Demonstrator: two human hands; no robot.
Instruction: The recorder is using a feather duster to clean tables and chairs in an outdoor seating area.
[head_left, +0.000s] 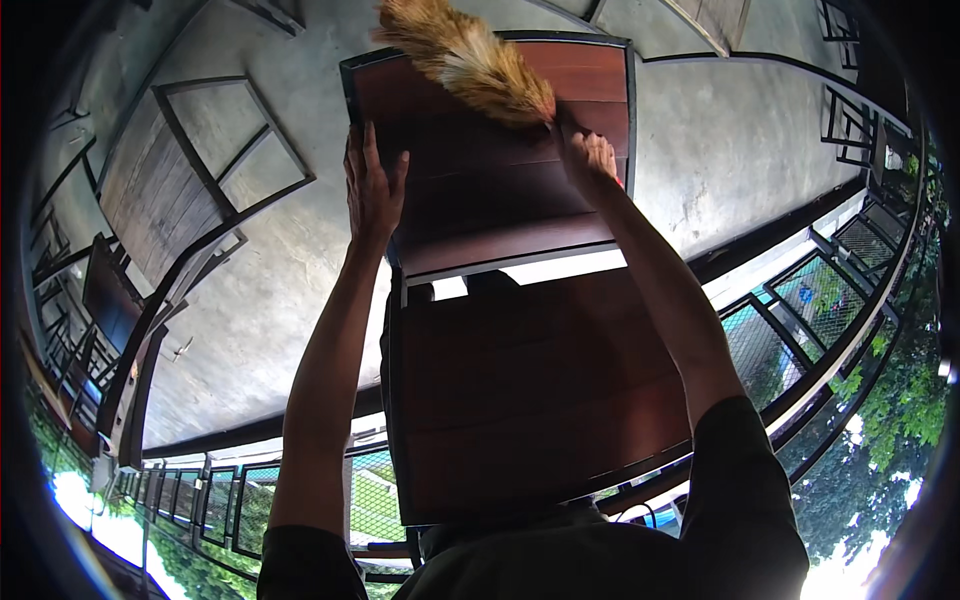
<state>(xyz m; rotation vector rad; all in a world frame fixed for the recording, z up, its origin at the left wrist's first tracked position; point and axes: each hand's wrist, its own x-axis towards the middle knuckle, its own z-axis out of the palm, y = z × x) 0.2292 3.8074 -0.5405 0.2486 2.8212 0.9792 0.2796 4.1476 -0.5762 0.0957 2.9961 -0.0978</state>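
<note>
My right hand (592, 160) grips the short handle of a feather duster (487, 67). The duster's tan and brown feathers lie across the far part of a reddish-brown wooden slatted panel (517, 191) framed in black. At that panel's left edge, my left hand (373, 187) rests with its thumb apart from the fingers and holds nothing visible. A second dark wooden panel (525, 367) lies nearer my body, with a bright gap between the two. Whether they belong to one piece of furniture, I cannot tell.
Grey concrete floor (720, 142) extends on both sides. A grey plank tabletop (161, 180) with a black metal frame stands at the left. Mesh railing panels (772, 345) run along the right and behind me, with trees (892, 397) beyond.
</note>
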